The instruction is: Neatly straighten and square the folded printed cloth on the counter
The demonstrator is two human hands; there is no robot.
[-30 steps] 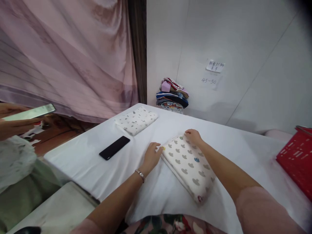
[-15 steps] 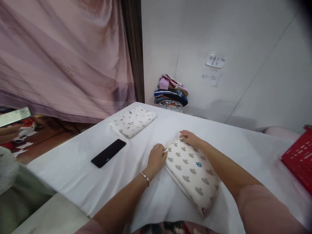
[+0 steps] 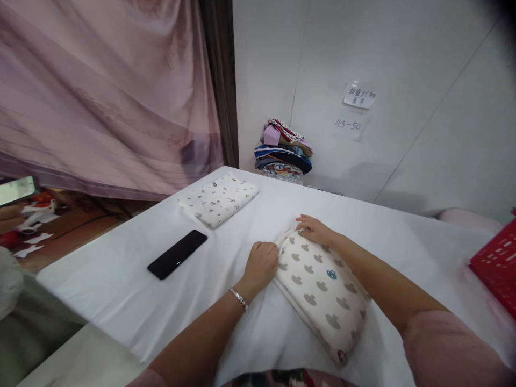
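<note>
the tabletop point(image 3: 121, 290) is bearing a red basket point(image 3: 497, 263), contents hidden, and, at the near edge, a folded grey-motif cloth point(image 3: 320, 287). the curled left hand point(image 3: 262, 263) is gripping its corner; the half-bent right hand point(image 3: 317, 231) is touching its far edge, grip unclear.

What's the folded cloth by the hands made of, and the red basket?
Folded cloth: soft fabric, maybe cotton, with a matte printed face; its edges bend in rounded folds. Red basket: probably plastic, judging by its even colour and slotted wall.
</note>
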